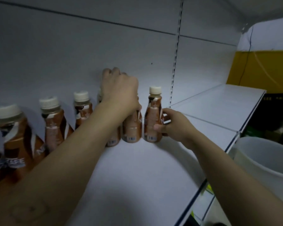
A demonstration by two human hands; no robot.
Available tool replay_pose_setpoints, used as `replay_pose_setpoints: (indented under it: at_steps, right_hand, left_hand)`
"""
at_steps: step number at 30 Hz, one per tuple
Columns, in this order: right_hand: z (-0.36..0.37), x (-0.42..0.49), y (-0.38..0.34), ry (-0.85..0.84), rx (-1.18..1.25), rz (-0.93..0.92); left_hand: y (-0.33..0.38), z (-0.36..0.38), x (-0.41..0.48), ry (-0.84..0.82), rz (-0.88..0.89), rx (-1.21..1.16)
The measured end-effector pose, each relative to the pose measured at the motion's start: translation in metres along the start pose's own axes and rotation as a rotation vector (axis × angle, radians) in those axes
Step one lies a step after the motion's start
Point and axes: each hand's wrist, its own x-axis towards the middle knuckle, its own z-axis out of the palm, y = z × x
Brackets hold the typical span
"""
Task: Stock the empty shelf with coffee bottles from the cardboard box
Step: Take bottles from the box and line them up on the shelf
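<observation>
I see my left hand (119,88) gripping one bottle's (132,128) top and my right hand (171,124) squeezing the end bottle (152,118) on the shelf (137,168).

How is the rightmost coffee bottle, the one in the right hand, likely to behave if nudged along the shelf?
The rightmost bottle is tall with a narrow neck, so a high push would probably tip it. Its glossy sleeve looks smooth, so the right hand may slip. It likely slides easily on the smooth white shelf.

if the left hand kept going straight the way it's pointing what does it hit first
Probably the white back panel of the shelf: the left hand reaches over the bottle tops toward it, though depth is hard to judge.
</observation>
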Motion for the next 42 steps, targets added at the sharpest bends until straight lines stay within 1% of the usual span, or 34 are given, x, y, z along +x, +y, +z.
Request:
replay_pose_setpoints:
  at_steps: [3,5,10,12,14,16,18,19,22,25,27,31,33,35,37,39,42]
  right_hand:
    - [0.024,0.025,-0.006,-0.012,-0.036,0.000]
    - [0.033,0.042,-0.012,-0.006,-0.142,0.009]
    - [0.049,0.055,-0.012,0.065,-0.255,-0.029]
    - [0.051,0.050,-0.004,0.068,-0.221,-0.058]
    - [0.049,0.047,0.007,0.004,-0.162,-0.074]
    - [0.046,0.043,0.013,-0.092,-0.080,-0.050]
    - [0.046,0.037,0.011,-0.125,-0.010,-0.040]
    - [0.046,0.036,0.008,-0.093,-0.007,-0.048]
    - [0.044,0.030,-0.003,0.082,-0.115,-0.104]
    - [0.041,0.018,-0.017,0.266,-0.165,-0.274]
    - [0.044,0.010,-0.029,0.332,-0.228,-0.413]
    - [0.068,-0.010,-0.055,0.272,-0.396,-0.660]
    - [0.079,-0.024,-0.071,0.235,-0.463,-0.742]
    - [0.088,-0.039,-0.091,0.165,-0.454,-0.784]
    - [0.095,-0.057,-0.115,0.028,-0.424,-0.767]
    - [0.106,-0.073,-0.138,-0.090,-0.378,-0.763]
    - [0.128,-0.092,-0.169,-0.190,-0.281,-0.814]
  left_hand:
    - [-0.007,0.018,0.004,0.047,-0.076,0.070]
    - [-0.008,0.026,0.007,0.070,-0.106,0.094]
    - [-0.007,0.032,0.013,0.055,-0.114,0.154]
    - [-0.008,0.035,0.015,0.079,-0.115,0.160]
    - [-0.007,0.036,0.015,0.082,-0.119,0.156]
    - [-0.004,0.036,0.014,0.075,-0.117,0.151]
    - [-0.002,0.034,0.009,0.066,-0.118,0.143]
    - [-0.001,0.034,0.006,0.061,-0.116,0.131]
    - [-0.002,0.027,-0.008,0.056,-0.113,0.082]
    - [-0.021,0.002,-0.027,0.104,-0.102,0.055]
    - [-0.045,-0.020,-0.044,0.098,-0.117,0.055]
    - [-0.102,-0.061,-0.089,0.013,-0.111,0.145]
    - [-0.130,-0.079,-0.116,-0.045,-0.164,0.188]
    - [-0.157,-0.094,-0.142,-0.106,-0.253,0.187]
    - [-0.178,-0.106,-0.162,-0.164,-0.317,0.163]
    - [-0.195,-0.114,-0.173,-0.181,-0.350,0.132]
    - [-0.216,-0.119,-0.179,-0.184,-0.387,0.036]
